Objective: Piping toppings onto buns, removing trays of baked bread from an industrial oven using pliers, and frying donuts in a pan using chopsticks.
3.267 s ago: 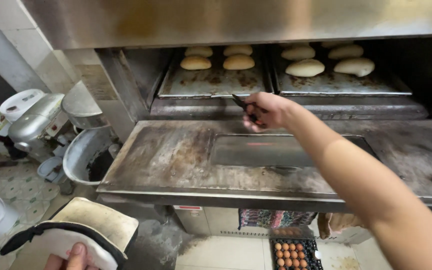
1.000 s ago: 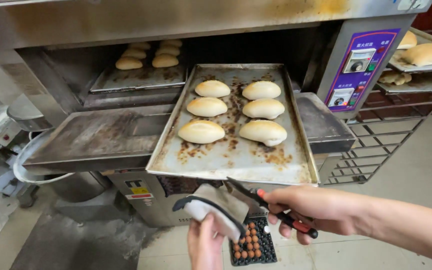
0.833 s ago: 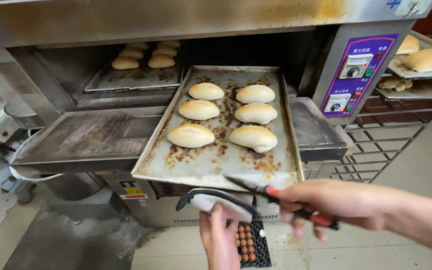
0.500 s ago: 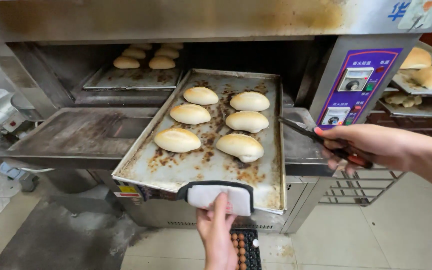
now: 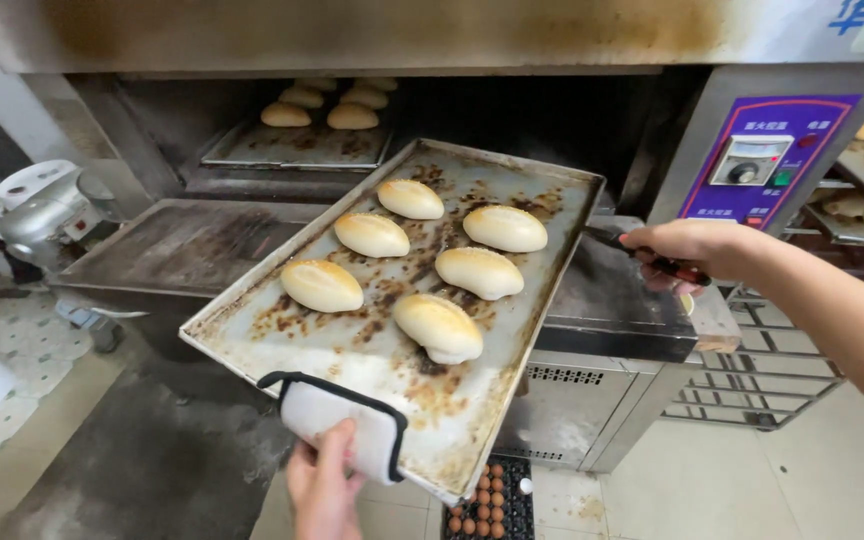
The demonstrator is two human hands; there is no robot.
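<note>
Left hand (image 5: 324,480): closed on a white pot holder (image 5: 344,428) with black edging, pinching the near rim of the baking tray (image 5: 372,350).
Right hand (image 5: 687,250): wrapped around dark tongs (image 5: 624,243) with a red handle, whose tip is at the tray's far right edge.
Baking tray: held out in front of the open oven (image 5: 512,110), tilted, scorched with brown residue.
Buns (image 5: 438,326): six golden ones on the tray in two rows.
Oven door (image 5: 182,245): folded down flat, beneath the tray's left side.
Second tray (image 5: 297,145): inside the oven, carrying more buns.
Control panel (image 5: 762,165): purple, right of the oven opening.
Eggs (image 5: 482,500): in a dark crate on the floor below.
</note>
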